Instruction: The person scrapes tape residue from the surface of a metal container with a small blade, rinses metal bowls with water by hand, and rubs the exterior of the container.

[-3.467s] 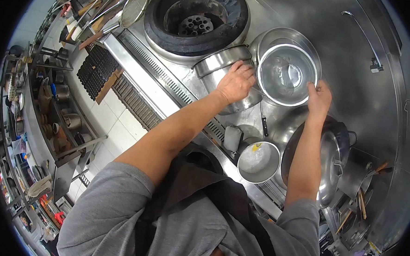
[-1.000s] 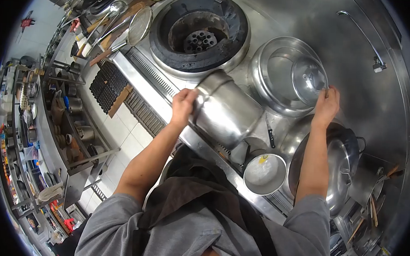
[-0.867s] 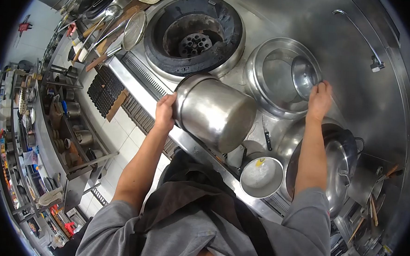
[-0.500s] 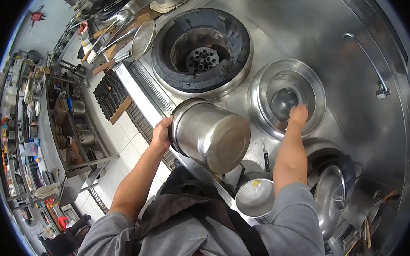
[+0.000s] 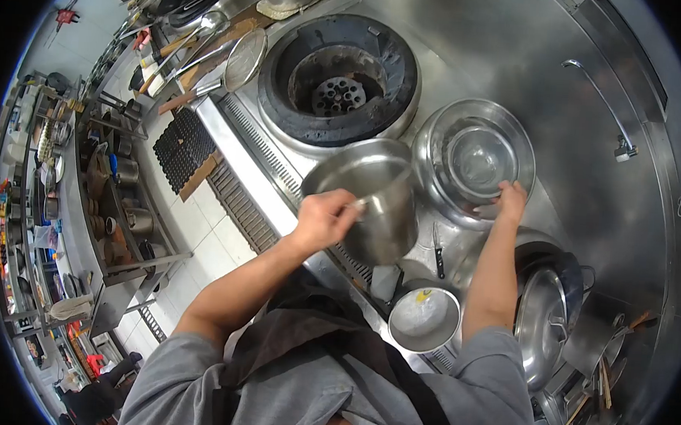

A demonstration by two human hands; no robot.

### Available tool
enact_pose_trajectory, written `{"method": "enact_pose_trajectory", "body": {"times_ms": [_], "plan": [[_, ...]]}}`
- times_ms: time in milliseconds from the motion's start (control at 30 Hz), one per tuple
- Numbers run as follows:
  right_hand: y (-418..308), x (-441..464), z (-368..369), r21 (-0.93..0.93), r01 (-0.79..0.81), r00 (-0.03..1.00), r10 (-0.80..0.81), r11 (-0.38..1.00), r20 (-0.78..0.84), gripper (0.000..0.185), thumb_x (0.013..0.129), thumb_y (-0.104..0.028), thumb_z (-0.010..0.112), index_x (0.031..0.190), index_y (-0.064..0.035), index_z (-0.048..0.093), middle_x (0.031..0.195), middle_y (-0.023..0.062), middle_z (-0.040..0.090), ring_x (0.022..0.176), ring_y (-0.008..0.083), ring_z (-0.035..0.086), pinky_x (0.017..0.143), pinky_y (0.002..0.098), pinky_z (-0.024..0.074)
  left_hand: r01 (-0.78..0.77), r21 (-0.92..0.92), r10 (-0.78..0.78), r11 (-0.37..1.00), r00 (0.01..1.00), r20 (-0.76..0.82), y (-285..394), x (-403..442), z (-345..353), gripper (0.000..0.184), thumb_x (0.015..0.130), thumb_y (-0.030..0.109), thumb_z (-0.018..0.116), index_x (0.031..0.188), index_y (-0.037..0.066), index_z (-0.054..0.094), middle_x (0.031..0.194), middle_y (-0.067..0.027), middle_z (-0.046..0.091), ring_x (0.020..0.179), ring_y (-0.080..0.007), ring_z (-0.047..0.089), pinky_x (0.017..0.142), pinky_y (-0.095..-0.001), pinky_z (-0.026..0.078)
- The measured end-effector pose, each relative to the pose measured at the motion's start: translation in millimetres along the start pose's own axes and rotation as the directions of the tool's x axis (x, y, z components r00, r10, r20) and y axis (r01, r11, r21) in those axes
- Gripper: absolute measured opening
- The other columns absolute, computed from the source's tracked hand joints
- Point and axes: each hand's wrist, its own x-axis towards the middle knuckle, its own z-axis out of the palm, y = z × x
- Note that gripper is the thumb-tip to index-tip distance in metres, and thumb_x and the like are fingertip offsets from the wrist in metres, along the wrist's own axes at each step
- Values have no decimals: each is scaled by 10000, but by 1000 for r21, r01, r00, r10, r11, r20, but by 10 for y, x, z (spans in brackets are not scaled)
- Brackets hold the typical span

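A tall metal pot (image 5: 386, 230) stands in front of the wok burner, its open mouth now facing up and partly toward me. My left hand (image 5: 329, 218) is closed at its near side, around what looks like the rim or a handle; blur hides the exact hold. To the right, a shiny metal bowl (image 5: 478, 160) sits inside a wide round metal vessel (image 5: 434, 183). My right hand (image 5: 512, 197) pinches the bowl's near right rim. Inside the bowl I cannot make out any contents clearly.
A dark wok burner (image 5: 393, 84) lies ahead, with a wire strainer (image 5: 244, 60) to its left. Nearer me are a knife (image 5: 438, 252) and a small pan (image 5: 445, 337). A large lid (image 5: 539, 323) leans at right, below a faucet (image 5: 604, 95).
The pot has swung from lying tilted, base toward me, to nearly upright. My left hand moved right with it. My right hand shifted from inside the round vessel to the bowl's rim.
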Motion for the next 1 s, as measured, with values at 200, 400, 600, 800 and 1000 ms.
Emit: {"method": "enact_pose_trajectory", "body": {"times_ms": [200,400,600,800,1000], "plan": [[-450,-518,-287,-94,245,970,-242,965,37,167,753,-125,649,687,1,561,663,67,574,563,175,548,498,329,489,-512,140,430,848,817,385,-171,-376,264,155,719,102,723,824,93,609,815,-48,576,798,-230,613,774,-370,450],[-588,-826,-302,-237,408,913,-397,882,93,287,745,-173,661,650,23,474,595,106,484,548,196,459,548,376,439,-439,36,389,898,829,403,-316,-282,171,240,729,83,707,963,60,657,985,-97,646,945,-288,630,899,-388,469],[-1160,-1452,-192,-349,585,807,-570,732,155,280,794,-192,655,757,52,522,734,187,602,625,268,528,625,406,433,23,-30,-13,999,953,304,-367,85,426,317,785,127,672,1078,5,662,1050,-193,688,1016,-369,648,911,-434,513],[-1174,-1869,-149,-331,893,336,-941,304,44,104,806,-20,639,769,33,557,1123,172,679,792,312,657,694,389,525,284,112,-305,952,869,391,-377,365,714,267,857,191,597,1074,64,688,998,-229,698,991,-391,664,899,-418,528],[-360,-1982,-730,-483,733,437,-876,478,-205,107,791,3,663,761,11,560,1161,150,672,799,314,661,673,385,526,42,51,-59,998,924,379,-319,28,493,233,864,143,636,1049,7,677,1046,-205,691,1021,-378,658,894,-422,523]]}}
